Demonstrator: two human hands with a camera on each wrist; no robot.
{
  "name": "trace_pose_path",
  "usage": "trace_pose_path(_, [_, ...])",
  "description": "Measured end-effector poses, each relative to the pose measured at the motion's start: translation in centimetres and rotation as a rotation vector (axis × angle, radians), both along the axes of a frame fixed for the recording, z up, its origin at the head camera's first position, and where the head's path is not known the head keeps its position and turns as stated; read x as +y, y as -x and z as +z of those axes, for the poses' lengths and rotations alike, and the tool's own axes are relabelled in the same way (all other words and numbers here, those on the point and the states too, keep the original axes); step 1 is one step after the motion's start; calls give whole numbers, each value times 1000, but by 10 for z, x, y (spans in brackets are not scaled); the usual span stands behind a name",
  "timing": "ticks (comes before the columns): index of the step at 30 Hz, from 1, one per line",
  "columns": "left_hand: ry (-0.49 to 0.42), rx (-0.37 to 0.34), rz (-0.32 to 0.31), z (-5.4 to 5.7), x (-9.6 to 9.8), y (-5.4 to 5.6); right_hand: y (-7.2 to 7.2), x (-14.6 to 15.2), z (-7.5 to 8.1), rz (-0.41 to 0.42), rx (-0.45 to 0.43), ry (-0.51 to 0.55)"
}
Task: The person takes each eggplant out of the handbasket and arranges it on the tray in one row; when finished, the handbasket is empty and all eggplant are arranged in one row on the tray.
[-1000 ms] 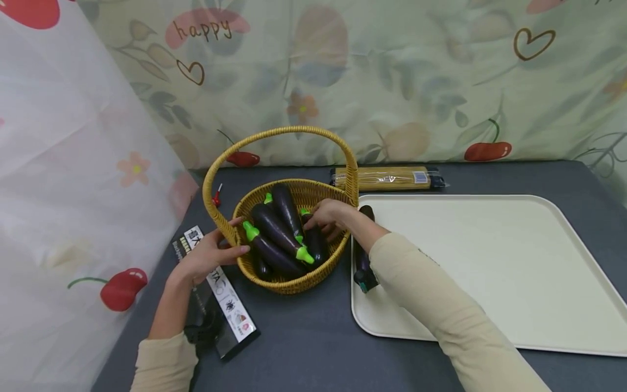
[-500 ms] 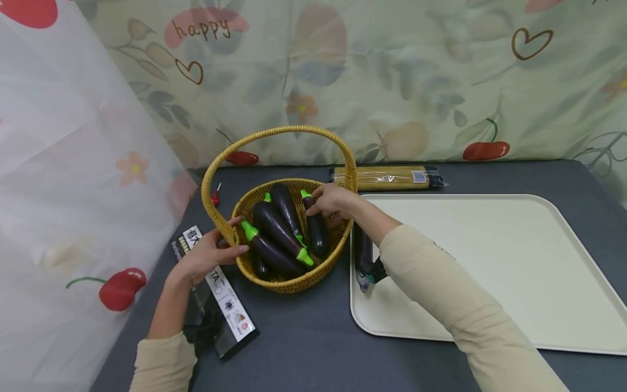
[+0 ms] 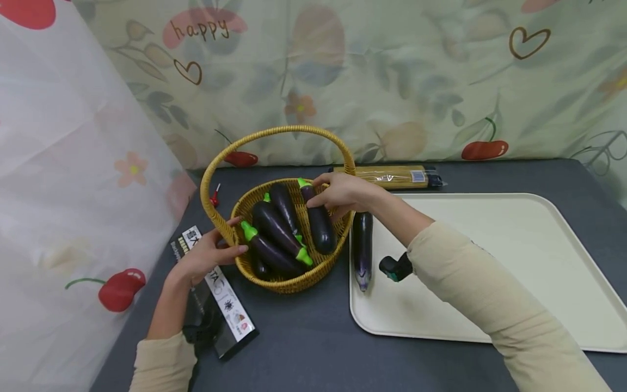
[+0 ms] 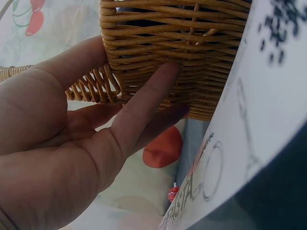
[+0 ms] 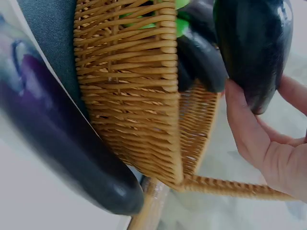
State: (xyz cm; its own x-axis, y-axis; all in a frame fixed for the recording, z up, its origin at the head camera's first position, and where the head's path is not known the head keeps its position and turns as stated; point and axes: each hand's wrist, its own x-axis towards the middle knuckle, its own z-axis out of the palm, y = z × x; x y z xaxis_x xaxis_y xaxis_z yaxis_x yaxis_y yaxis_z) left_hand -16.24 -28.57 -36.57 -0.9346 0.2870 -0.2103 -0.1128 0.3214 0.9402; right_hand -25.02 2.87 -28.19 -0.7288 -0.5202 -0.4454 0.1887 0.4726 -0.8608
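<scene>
A wicker basket (image 3: 289,287) with a tall arched handle holds several dark purple eggplants (image 3: 276,223) with green caps. At its left side my left hand (image 3: 211,251) grips the rim by the handle's foot; in the left wrist view, fingers (image 4: 148,103) lie along the woven outer wall. My right hand (image 3: 350,193) pinches an eggplant (image 3: 320,228) near its green-capped end, raised over the basket's right side. In the right wrist view this eggplant (image 5: 254,43) sits between thumb and fingers. Another eggplant (image 3: 363,250) lies on the white tray (image 3: 470,261) along its left edge.
A black pasta box (image 3: 230,310) lies under my left forearm, left of the basket. Behind the basket and tray is a clear pack of spaghetti (image 3: 392,177). A small red item (image 3: 215,197) rests at the back left. Patterned cloth (image 3: 392,81) hangs behind the table.
My right hand has drawn the pinched eggplant up and slightly right out of the pile, and the right forearm has shifted right, uncovering more of the eggplant on the tray. The left hand stays put.
</scene>
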Motion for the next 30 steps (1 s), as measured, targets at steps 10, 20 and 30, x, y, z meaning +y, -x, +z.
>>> trace_pose_path(10, [11,-8,0,2,-1,1,-19,36,12,82,81,86])
trace_pose_path(20, [21,-10,4,4,0,-1,-35,75,8,145,70,135])
trace_pose_path(30, [14,-9,2,1,0,0,-40,120,-24,74,29,126])
